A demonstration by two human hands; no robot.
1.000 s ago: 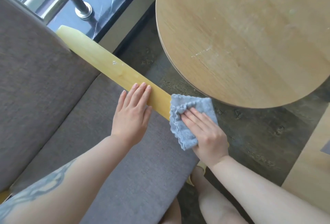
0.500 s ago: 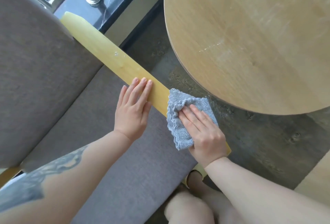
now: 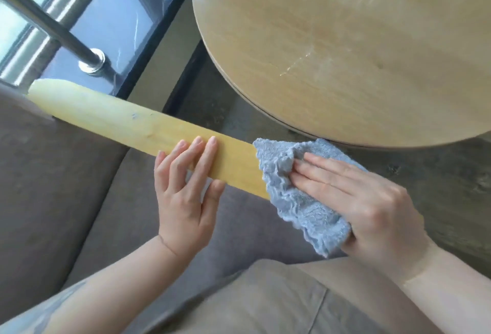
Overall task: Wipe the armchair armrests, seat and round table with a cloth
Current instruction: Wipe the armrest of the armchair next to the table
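A yellow wooden armrest (image 3: 127, 123) runs from the upper left toward the centre, along the grey armchair seat (image 3: 111, 216). My left hand (image 3: 186, 190) lies flat on the armrest, fingers apart, holding nothing. My right hand (image 3: 364, 200) presses a blue cloth (image 3: 295, 200) onto the near end of the armrest, fingers flat on top of it; the cloth hides that end. The round wooden table (image 3: 345, 49) fills the upper right, with pale smears on its top.
The grey backrest (image 3: 24, 174) rises at the left. A dark window sill with a metal railing post (image 3: 91, 63) lies at the upper left. Dark wood floor (image 3: 438, 187) runs between chair and table. My beige-clad leg (image 3: 265, 301) is at the bottom.
The view has closed in and swung, so the armrest lies flatter in frame. My right hand with the cloth stays at the armrest's near end; my left hand keeps its place.
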